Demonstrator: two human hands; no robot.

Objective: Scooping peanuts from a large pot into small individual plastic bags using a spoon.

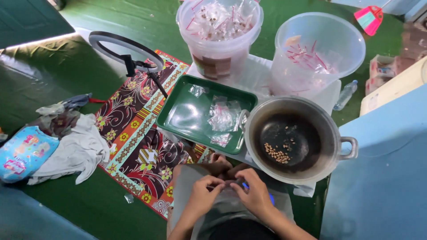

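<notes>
My left hand (203,193) and my right hand (254,194) meet over my lap at the bottom of the view, fingertips pinched together on something small that I cannot make out. Just beyond them a metal pot (336,160) holds a few brown nuts (276,154) on its dark bottom. To its left a green tray (178,116) carries several small clear plastic bags (222,116).
Two clear plastic buckets stand at the back: the left bucket (219,58) full of filled bags with red ties, the right bucket (316,62) with fewer. A ring light (125,48) lies on a patterned mat (133,133). Cloths (71,146) lie left, a water bottle (346,95) right.
</notes>
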